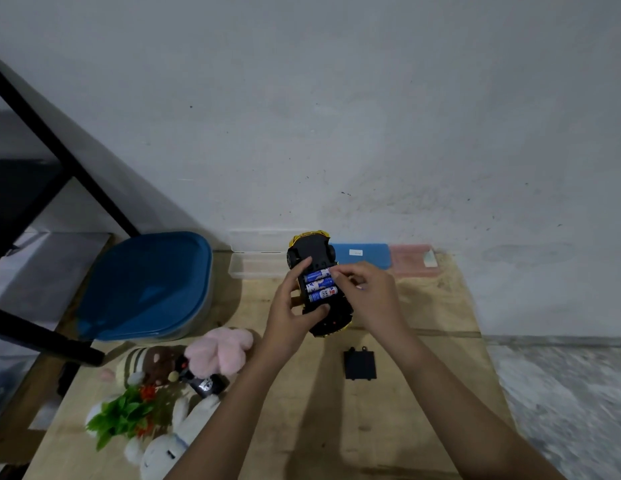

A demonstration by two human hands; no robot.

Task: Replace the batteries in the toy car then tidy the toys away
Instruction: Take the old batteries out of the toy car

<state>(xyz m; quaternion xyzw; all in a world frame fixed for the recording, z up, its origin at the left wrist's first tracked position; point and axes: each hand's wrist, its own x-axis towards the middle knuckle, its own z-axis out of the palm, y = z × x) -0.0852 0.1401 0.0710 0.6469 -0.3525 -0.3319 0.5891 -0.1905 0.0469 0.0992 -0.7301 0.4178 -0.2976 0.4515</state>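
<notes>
- The car is lying upside down above the board, black underside facing up, yellow body showing at both ends.
- Its open battery bay is holding three blue batteries, lying side by side.
- The left hand is gripping the car from the left, fingers reaching along the top edge of the bay, thumb pressing below it.
- The right hand is pinching at the right ends of the upper batteries with its fingertips; which battery it is touching cannot be told.
- One black cover is lying flat on the board, near the car and apart from both hands.
- One tub with a blue lid is sitting at the left; its contents are hidden.
- Three flat boxes are lining the wall: a clear box, a blue box and a pink box. Nothing inside them can be made out, and the car is partly covering the first two.
- A pile of toys is lying at the lower left: plush pieces, green leaves, a dark item. An exact count cannot be told.
</notes>
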